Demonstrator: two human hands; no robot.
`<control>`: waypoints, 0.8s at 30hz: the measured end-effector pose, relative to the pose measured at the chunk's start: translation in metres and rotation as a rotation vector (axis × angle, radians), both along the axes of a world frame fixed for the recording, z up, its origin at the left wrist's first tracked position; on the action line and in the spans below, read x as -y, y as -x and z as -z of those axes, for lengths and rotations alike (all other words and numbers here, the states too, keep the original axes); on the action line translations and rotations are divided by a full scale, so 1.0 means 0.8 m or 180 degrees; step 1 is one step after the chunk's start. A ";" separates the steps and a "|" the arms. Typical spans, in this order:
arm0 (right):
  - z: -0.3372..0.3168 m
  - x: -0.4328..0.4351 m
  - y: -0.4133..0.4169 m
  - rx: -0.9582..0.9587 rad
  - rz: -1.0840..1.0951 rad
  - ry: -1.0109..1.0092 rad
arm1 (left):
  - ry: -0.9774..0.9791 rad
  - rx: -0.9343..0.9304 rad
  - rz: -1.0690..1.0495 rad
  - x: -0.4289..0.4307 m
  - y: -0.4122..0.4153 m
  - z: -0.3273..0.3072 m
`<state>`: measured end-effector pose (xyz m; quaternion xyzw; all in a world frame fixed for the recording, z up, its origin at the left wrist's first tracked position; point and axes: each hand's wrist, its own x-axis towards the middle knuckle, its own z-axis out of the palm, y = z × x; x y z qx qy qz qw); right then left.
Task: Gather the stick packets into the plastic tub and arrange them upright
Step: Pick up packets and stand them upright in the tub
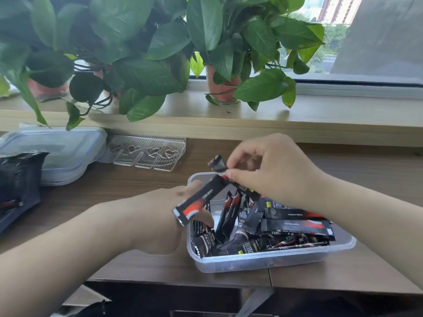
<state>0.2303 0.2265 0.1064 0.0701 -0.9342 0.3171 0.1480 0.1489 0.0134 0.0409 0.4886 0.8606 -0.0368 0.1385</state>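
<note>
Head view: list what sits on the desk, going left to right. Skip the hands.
black bag → lidded box → clear heart tray → plastic tub

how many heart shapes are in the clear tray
4, in one row across the tray: leftmost heart, next, third, rightmost. None seems hidden.

Glossy black foil packets (295, 225) are shining in the clear plastic tub (263, 261) — the wood-grain table (128, 179) is looking matt.
</note>
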 end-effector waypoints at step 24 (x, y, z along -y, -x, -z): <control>0.002 0.020 -0.013 0.1709 0.0845 0.0108 | 0.0238 0.0124 -0.0144 -0.010 -0.033 -0.043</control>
